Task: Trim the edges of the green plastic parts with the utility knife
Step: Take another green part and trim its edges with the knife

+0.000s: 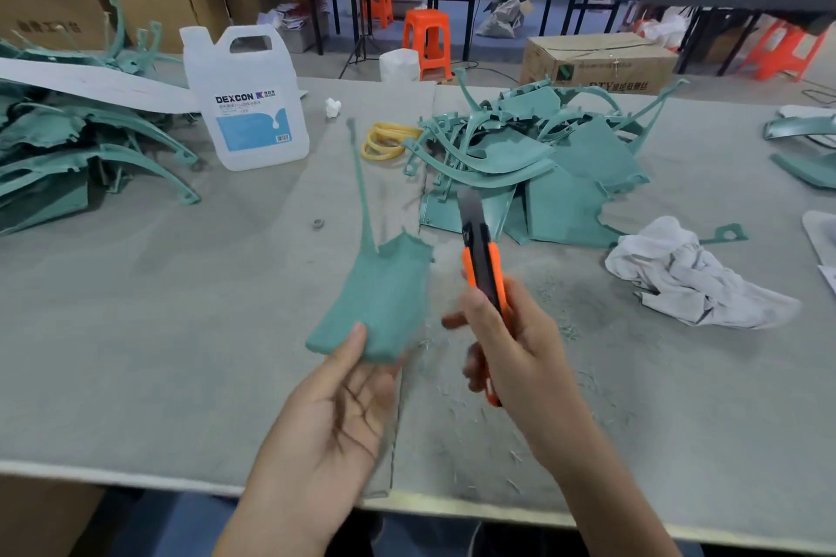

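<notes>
The left hand [334, 398] holds a green part [384, 294] up over the table [135, 308], thumb pressed on its near end and fingers curled underneath. The right hand [511, 344] is wrapped round the knife [482, 267], blade out and pointing away. The blade stands just beside the part's right edge, and they look apart, though the part is blurred.

The far edge of the part is ragged, and a long thin strip rises from its far left corner. These look like what is to be trimmed. To do it well, the part should be held steady, perhaps braced on the table. The blade should lie at a low angle to the edge and be drawn away from the left thumb, which sits close to the blade's path. Light strokes should shave the thin flash without biting into the body. The strip probably wants a single cut at its root.

Shavings [556, 330] lie scattered under the right hand. Beyond them are a rag [692, 280] and the right pile [543, 158] of green parts. Some yellow bands [389, 140] lie beside that pile. A jug [249, 104] stands further left, next to the left pile [68, 149]. I cannot tell which pile is already trimmed.
</notes>
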